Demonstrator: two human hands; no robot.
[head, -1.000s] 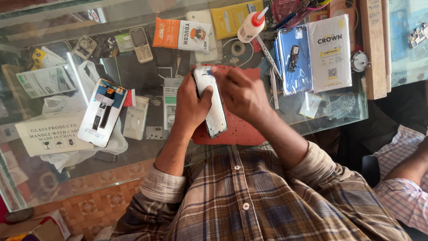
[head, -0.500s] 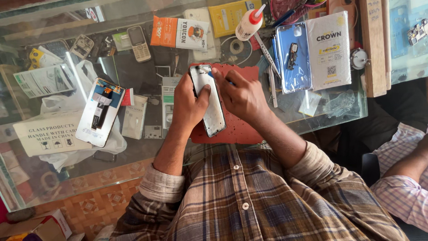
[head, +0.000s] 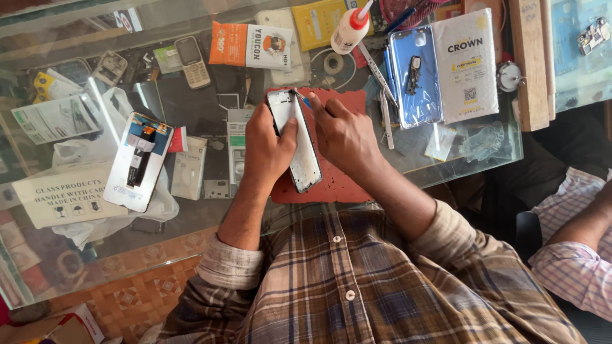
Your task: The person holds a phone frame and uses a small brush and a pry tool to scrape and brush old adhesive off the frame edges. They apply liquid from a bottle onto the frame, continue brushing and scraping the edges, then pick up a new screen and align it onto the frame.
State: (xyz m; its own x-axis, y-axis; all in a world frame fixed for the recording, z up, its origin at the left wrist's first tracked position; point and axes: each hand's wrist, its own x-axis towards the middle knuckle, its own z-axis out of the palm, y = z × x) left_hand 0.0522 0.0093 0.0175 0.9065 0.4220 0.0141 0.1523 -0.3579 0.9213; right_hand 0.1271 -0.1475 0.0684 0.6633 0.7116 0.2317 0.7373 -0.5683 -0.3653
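Note:
My left hand (head: 266,148) grips a white phone frame (head: 299,153) by its left edge, thumb across its middle, holding it over a red work mat (head: 341,181) on the glass counter. My right hand (head: 344,130) holds a thin blue-tipped tool (head: 302,97) whose point touches the frame's top right corner. The frame stands lengthwise, top end away from me.
A white glue bottle (head: 349,27), a blue phone back cover (head: 414,76) and a white packet (head: 470,64) lie to the right. An opened phone (head: 138,162) rests on plastic bags at left. Another person's sleeve (head: 574,242) is at the right edge.
The frame has shifted slightly toward the counter's far side. My right hand moved from the frame's right edge up to its top corner with the tool.

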